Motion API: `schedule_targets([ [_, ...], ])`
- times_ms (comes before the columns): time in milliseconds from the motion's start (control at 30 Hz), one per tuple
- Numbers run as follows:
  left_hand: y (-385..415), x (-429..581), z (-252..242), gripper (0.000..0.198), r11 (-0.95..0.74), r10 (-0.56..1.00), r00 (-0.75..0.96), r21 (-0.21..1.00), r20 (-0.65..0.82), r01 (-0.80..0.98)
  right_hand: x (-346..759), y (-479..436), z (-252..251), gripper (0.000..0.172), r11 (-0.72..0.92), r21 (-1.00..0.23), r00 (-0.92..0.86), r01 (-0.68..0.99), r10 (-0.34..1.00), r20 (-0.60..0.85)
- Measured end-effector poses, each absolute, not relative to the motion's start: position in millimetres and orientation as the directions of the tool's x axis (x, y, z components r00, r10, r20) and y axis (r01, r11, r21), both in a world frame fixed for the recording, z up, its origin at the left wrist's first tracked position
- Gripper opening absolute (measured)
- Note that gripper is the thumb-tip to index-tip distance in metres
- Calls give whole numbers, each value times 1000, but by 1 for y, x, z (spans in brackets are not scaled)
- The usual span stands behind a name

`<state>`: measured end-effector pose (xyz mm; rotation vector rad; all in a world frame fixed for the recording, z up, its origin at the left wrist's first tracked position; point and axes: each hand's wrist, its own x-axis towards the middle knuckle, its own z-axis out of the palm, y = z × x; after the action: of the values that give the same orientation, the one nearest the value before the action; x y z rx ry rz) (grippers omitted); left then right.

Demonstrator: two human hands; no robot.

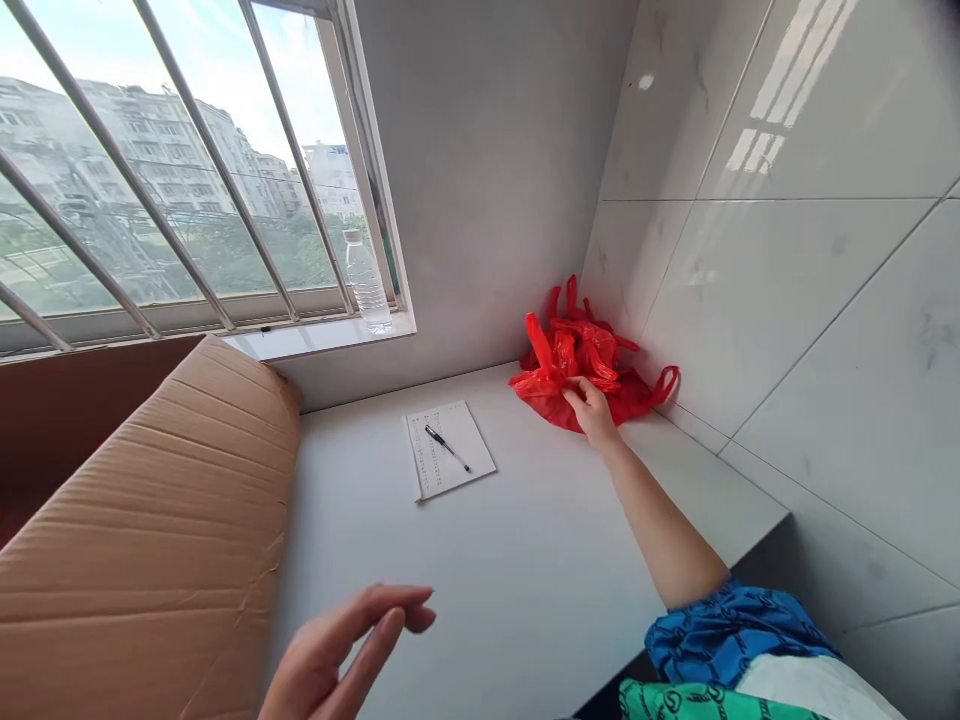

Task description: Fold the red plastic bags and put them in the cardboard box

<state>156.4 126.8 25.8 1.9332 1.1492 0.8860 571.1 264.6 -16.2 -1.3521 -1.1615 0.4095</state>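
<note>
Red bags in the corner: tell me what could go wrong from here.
1. The red bags lie tangled in one pile with looped handles. The right hand, fingers on the front edge, might drag several along at once.
2. The pen lies loose on the sheet of paper near the pile, so a swept bag or forearm could knock it off.
3. The left hand hovers open above the counter, steadying nothing, so the pile may slide.
</note>
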Motion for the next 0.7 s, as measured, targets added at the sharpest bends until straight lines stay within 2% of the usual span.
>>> schedule_targets([
  [100, 146, 194, 26, 31, -132, 953, 298, 961, 56, 243, 539, 249, -7, 39, 306, -928, 265, 213, 896, 357],
  [200, 170, 220, 17, 68, -22, 976, 218, 992, -6, 123, 496, 233, -3, 42, 274, -960, 76, 61, 958, 278],
  [233, 177, 225, 13, 75, 33, 971, 233, 997, -49, 75, 482, 228, -3, 41, 243, -970, 11, -9, 970, 243],
  [333, 190, 228, 0, 62, 178, 933, 332, 980, -140, -87, 452, 218, -7, 38, 111, -969, -122, -219, 983, 140],
  [433, 194, 224, -12, 43, 256, 929, 326, 941, -176, -221, 437, 218, -15, 35, 20, -938, -108, -347, 992, 61],
  [600, 196, 215, -27, 31, 327, 922, 325, 877, -213, -352, 432, 221, -28, 37, -33, -906, -76, -421, 997, -1],
  [700, 196, 216, -30, 33, 354, 912, 346, 848, -219, -396, 429, 217, -31, 37, -48, -899, -71, -436, 997, -19],
])
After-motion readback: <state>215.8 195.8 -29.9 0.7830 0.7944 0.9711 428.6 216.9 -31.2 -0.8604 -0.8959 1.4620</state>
